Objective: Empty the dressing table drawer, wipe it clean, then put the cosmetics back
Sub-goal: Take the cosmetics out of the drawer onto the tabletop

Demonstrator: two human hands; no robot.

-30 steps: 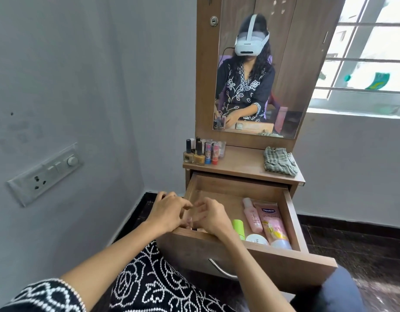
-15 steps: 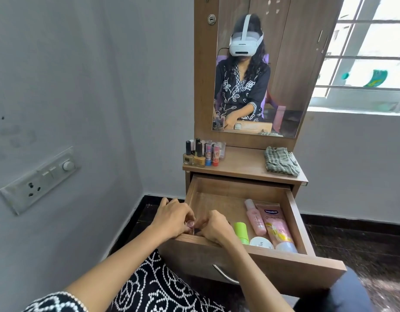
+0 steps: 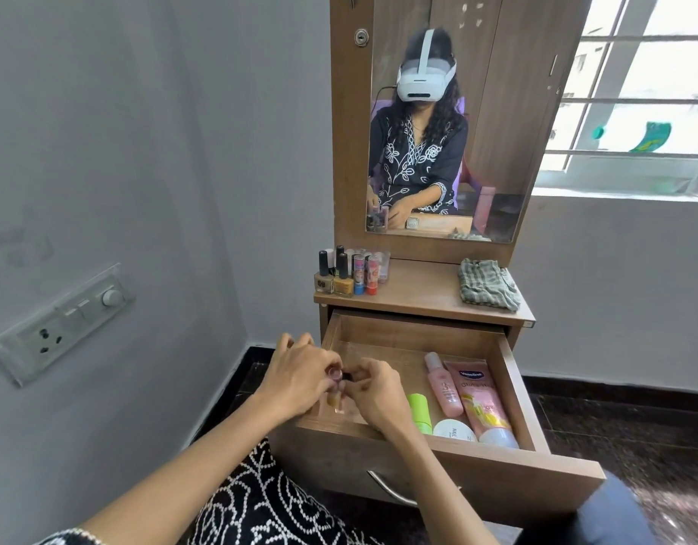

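Note:
The wooden drawer (image 3: 512, 391) of the dressing table stands pulled out. My left hand (image 3: 300, 379) and my right hand (image 3: 375, 393) meet over its left front corner. Together they pinch small nail polish bottles (image 3: 335, 398), one with a dark cap showing between the fingertips. In the drawer's right half lie a pink spray bottle (image 3: 443, 383), a pink Vaseline tube (image 3: 479, 403), a green tube (image 3: 419, 413) and a white jar (image 3: 453, 430). On the table top stand several nail polish bottles and lip balms (image 3: 345, 275). A folded checked cloth (image 3: 487, 285) lies at its right.
A mirror (image 3: 449, 123) rises behind the table top and reflects a seated person. The grey wall with a switch plate (image 3: 60, 324) is close on the left. A window (image 3: 630, 92) is at the right, dark floor below.
Both hands have risen a little from the drawer's front left corner, and the small bottles now show between the fingers. The other items have not moved.

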